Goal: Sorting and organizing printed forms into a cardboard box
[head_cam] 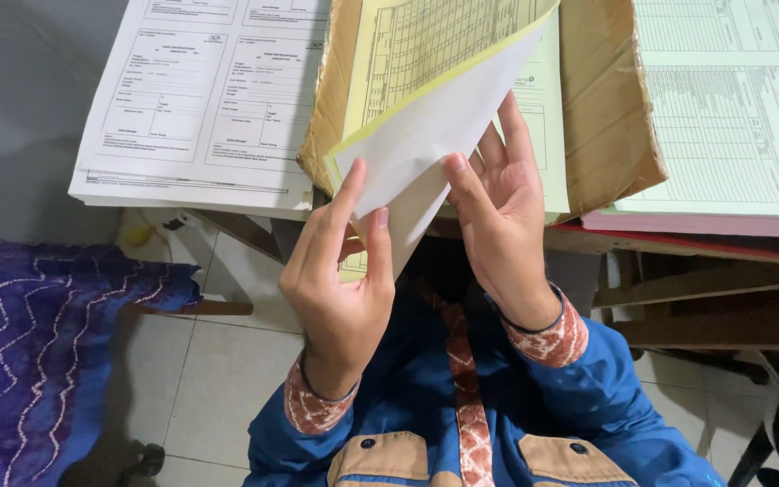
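Note:
My left hand (335, 280) pinches the lower corner of a lifted white sheet (435, 135) between thumb and forefinger. My right hand (502, 216) holds the same sheet's edge from the right, with the thumb in front and the fingers spread behind it. The sheet has a yellow printed sheet (426, 36) just behind it, and both are folded up from a pad of yellow forms (547, 135). That pad lies in opened brown paper wrapping (606, 99) at the table's front edge. Blue sleeves with patterned cuffs cover both wrists.
A stack of white printed forms (200, 99) lies to the left, and a stack of pale green forms on pink sheets (732, 117) lies to the right. Below are a tiled floor (218, 379), a purple patterned cloth (29, 352) and wooden table parts (705, 307).

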